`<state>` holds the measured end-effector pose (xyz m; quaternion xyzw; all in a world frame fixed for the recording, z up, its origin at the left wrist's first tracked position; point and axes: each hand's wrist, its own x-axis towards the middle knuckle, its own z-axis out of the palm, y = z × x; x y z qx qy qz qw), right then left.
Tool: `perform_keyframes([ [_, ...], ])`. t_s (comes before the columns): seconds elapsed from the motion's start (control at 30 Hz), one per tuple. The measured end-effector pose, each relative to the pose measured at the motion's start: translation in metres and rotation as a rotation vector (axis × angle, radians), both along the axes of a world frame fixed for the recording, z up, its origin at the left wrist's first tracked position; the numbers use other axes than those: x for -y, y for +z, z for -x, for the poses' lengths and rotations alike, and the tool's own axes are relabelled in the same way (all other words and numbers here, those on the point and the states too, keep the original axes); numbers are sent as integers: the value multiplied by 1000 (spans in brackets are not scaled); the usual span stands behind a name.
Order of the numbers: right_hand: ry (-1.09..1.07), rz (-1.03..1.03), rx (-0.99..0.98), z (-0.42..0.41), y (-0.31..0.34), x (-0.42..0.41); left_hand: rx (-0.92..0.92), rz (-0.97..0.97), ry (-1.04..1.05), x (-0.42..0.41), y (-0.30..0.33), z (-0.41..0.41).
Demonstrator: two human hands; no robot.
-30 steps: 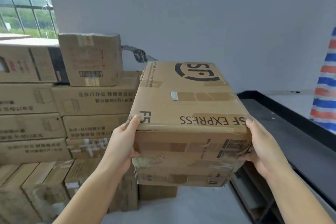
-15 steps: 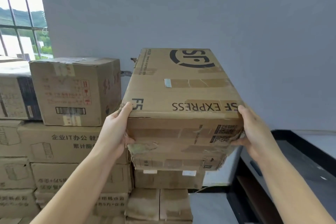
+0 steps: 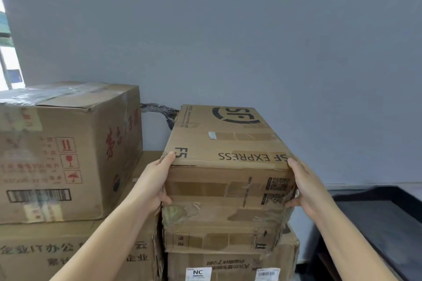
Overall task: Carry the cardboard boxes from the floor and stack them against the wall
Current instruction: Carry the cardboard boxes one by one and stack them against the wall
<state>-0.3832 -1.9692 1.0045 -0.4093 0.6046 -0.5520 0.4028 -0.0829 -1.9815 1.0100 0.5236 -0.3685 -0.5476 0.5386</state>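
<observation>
Against the grey wall [image 3: 251, 41], the SF Express box [image 3: 226, 143] sits on top of a box with an NC label [image 3: 233, 264]. Left hand [image 3: 155, 182] grips its left front corner, thumb on the top edge. Right hand [image 3: 303, 185] grips the right front corner. Just beside it on the left stands a taller taped box [image 3: 68, 150], and a black worktop [image 3: 388, 219] is at the right.

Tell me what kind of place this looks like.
Probably a storeroom or a small warehouse corner. Taped shipping cartons are stacked against a bare grey wall, and both hands hold an SF Express box with courier labels. A dark table stands to the right.
</observation>
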Motion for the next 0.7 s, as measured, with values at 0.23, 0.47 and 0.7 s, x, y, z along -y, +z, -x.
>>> perform_keyframes([
  [0.23, 115, 48, -48, -18, 0, 31, -28, -59, -21, 22, -5, -26],
  [0.47, 197, 44, 43, -2, -1, 17, 17, 16, -32, -4, -11, -14],
  [0.7, 190, 129, -78, 29, -18, -21, 262, 244, 225, -53, -29, 0],
])
